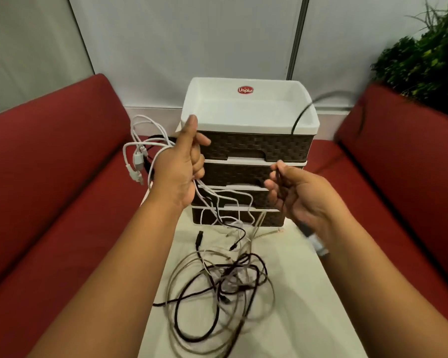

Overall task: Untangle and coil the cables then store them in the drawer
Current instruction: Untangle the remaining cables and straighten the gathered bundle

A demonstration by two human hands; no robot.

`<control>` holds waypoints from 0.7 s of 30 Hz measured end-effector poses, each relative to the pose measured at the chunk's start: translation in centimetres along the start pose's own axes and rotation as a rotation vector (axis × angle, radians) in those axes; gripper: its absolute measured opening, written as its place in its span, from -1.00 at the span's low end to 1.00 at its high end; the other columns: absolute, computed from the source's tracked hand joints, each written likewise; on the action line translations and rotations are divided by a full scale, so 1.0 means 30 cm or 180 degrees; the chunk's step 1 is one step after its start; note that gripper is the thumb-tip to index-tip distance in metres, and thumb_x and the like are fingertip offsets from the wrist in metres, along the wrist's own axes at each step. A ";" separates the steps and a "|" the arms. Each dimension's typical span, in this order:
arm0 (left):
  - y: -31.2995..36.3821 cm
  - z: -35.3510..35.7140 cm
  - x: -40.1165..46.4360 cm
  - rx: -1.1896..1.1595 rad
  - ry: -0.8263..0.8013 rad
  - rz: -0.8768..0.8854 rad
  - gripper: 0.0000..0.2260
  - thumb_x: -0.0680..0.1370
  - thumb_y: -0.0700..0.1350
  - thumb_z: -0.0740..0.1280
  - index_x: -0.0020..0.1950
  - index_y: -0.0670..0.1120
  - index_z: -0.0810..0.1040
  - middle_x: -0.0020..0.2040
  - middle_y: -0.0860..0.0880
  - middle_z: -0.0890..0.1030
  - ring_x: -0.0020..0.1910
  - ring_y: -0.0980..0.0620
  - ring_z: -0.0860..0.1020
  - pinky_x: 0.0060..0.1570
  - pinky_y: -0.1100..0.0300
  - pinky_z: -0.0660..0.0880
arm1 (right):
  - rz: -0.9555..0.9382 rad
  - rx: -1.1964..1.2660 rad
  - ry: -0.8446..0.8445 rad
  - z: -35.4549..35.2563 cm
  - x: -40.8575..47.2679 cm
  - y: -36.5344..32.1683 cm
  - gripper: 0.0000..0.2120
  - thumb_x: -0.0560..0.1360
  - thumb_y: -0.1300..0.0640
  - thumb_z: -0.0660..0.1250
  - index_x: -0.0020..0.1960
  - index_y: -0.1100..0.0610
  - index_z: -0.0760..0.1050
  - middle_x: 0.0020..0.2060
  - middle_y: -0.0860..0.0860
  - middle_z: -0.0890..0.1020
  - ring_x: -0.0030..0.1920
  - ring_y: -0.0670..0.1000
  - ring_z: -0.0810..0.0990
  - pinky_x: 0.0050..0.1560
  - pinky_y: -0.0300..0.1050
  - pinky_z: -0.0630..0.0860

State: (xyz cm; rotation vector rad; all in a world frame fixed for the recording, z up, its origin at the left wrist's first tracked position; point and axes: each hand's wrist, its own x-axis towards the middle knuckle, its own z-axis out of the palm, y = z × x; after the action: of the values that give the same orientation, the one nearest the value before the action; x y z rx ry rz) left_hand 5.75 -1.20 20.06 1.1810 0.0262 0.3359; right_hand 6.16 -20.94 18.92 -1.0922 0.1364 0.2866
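**Both hands up in front of the drawer unit, cables split between grip and surface**

The left hand is raised at about 10 o'clock from the frame's centre, fingers curled tight around a bundle of white charging cables. Loops and plugs of that bundle hang out past the wrist toward 9 o'clock, over the red sofa cushion; more white strands trail from under the palm toward 5 o'clock and down across the drawer fronts.

The right hand sits at about 3 o'clock from the left one, well apart from it. Its grip pinches a thin dark cable between thumb and fingertips; the cable runs blurred upward toward 1 o'clock across the tray rim. A blurred white-and-dark plug shows beside the right wrist.

The brown woven-pattern plastic drawer unit with a white top tray stands at 12 o'clock on the pale narrow surface, close to its far edge. All its drawers look pushed in or nearly so.

At 6 o'clock lies the tangled heap of black and grey cables, spread across most of the surface's width; one black strand reaches the left edge. Bare surface lies at 4 o'clock, between heap and right edge. Red cushions flank both long edges; a green leafy plant stands at 2 o'clock.
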 end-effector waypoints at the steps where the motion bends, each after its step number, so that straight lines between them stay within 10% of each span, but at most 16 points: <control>1: -0.012 -0.004 -0.002 0.0125 -0.0060 0.0003 -0.65 0.62 0.10 0.23 -0.26 -0.09 0.49 -0.56 0.06 0.17 -0.58 0.13 0.09 -0.57 0.27 0.08 | 0.0089 0.0095 0.0008 0.001 0.006 -0.015 -0.82 0.61 0.13 0.23 -0.12 0.16 0.52 -0.46 -0.03 0.59 -0.45 -0.10 0.62 -0.48 -0.30 0.51; 7: -0.070 -0.038 -0.015 0.0186 -0.0140 -0.0095 -0.51 0.65 0.17 0.09 -0.36 -0.07 0.45 -0.55 0.04 0.17 -0.57 0.11 0.10 -0.56 0.25 0.09 | 0.0390 -0.0061 -0.0160 -0.076 0.022 -0.002 -0.82 0.63 0.19 0.15 -0.09 0.15 0.49 -0.41 0.02 0.48 -0.51 -0.07 0.52 -0.49 -0.29 0.46; 14: -0.077 -0.080 0.007 -0.0485 -0.0057 -0.0346 -0.48 0.66 0.20 0.03 -0.45 -0.01 0.19 -0.56 0.05 0.11 -0.57 0.10 0.03 -0.60 0.28 0.01 | 0.0300 -0.2947 0.0010 -0.227 0.065 0.206 -0.76 0.65 0.15 0.13 -0.01 0.17 0.55 -0.36 0.01 0.41 -0.48 -0.07 0.29 -0.48 -0.24 0.21; 18: -0.078 -0.073 0.002 -0.0684 -0.0070 -0.0418 -0.48 0.66 0.19 0.04 -0.45 0.00 0.16 -0.56 0.05 0.10 -0.56 0.10 0.02 -0.59 0.27 -0.01 | -0.0079 -0.5640 0.1112 -0.292 0.092 0.260 -0.74 0.58 0.15 0.15 0.21 0.12 0.50 0.07 0.13 0.53 0.07 0.16 0.51 0.01 -0.01 0.48; 21: -0.065 -0.044 -0.009 -0.0773 -0.0171 -0.0463 -0.48 0.67 0.17 0.03 -0.45 0.00 0.16 -0.56 0.05 0.10 -0.55 0.10 0.02 -0.58 0.25 -0.02 | -0.1124 -0.4899 0.0876 -0.253 0.075 0.248 -0.68 0.55 0.05 0.29 0.29 0.06 0.48 0.25 0.06 0.47 0.29 0.10 0.42 0.27 0.01 0.41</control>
State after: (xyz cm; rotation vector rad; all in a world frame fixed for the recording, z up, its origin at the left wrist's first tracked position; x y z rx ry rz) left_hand 5.70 -0.74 17.72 0.9410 0.0237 0.1732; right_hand 6.36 -24.13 8.53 -2.6449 -0.0726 -0.1591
